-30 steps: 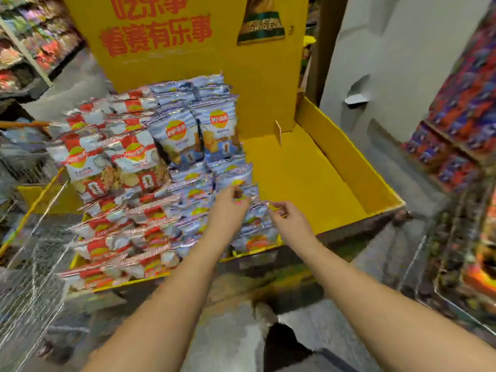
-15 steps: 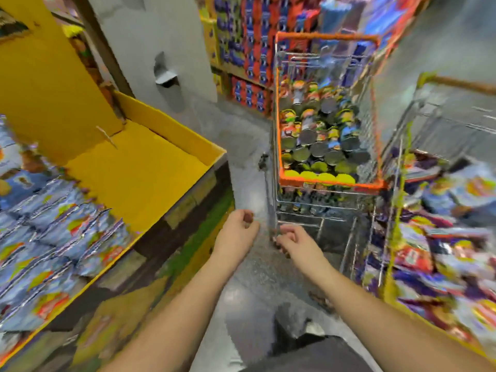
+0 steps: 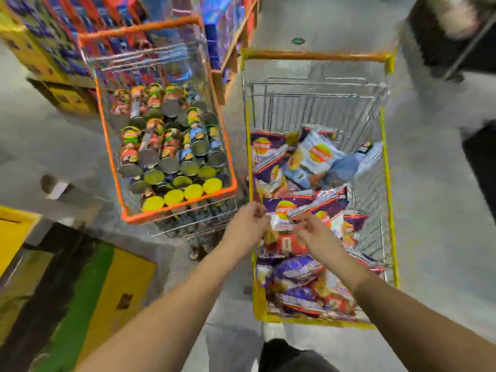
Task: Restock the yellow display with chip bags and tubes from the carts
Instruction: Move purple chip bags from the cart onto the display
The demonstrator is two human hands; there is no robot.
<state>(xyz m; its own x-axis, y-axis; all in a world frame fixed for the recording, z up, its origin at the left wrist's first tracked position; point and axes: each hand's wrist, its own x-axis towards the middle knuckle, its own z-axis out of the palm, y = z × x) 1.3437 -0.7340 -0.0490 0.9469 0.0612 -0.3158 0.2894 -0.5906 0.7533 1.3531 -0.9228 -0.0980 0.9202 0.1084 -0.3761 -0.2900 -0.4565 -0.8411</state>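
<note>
Both hands reach over the near-left corner of the yellow-rimmed cart (image 3: 386, 183), which holds loose chip bags. The left hand (image 3: 248, 224) and right hand (image 3: 312, 232) flank one purple chip bag (image 3: 284, 213) lying on top of the heap. Fingers of both hands are curled at the bag's lower edge and appear to pinch it; motion blur prevents confirming firm contact. The bag lies directly ahead of the hands, between them, its long axis running roughly away from the person. Neither hand is clearly nearer.

The orange-rimmed cart (image 3: 177, 208) stands just to the left, packed with upright chip tubes (image 3: 166, 162), untouched. A corner of the yellow display (image 3: 10, 232) shows at the far left edge, well apart from the hands.

Judgement: a bag pickup is in hand; carrying it to the display calls for a leftward turn.
</note>
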